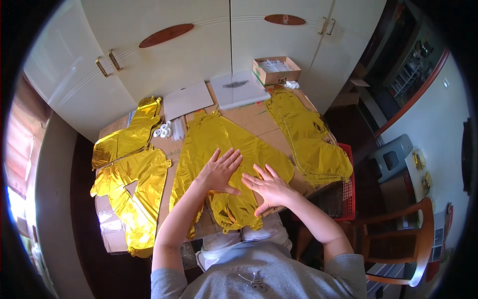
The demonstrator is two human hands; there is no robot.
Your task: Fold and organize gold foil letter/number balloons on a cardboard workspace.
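A large flat gold foil balloon (204, 137) lies in front of me, its lower part hanging toward the table's near edge. My left hand (219, 172) rests palm down on its middle, fingers spread. Beside it, my right hand (269, 187) is also spread flat over the foil, with its thumb pointing toward me. Neither hand grips anything. Two more gold foil balloons, an upper one (124, 142) and a lower one (142, 172), lie flat at the left. Another folded gold foil balloon (303, 132) stretches along the right side.
Cardboard (261, 127) covers the table. White ribbon rolls (162, 131) and white sticks (177, 129) lie left of centre. At the back are a pale sheet (186, 101), clear plastic bags (239, 94) and a cardboard box (274, 77). A red crate (349, 197) and wooden chair (424, 239) stand right.
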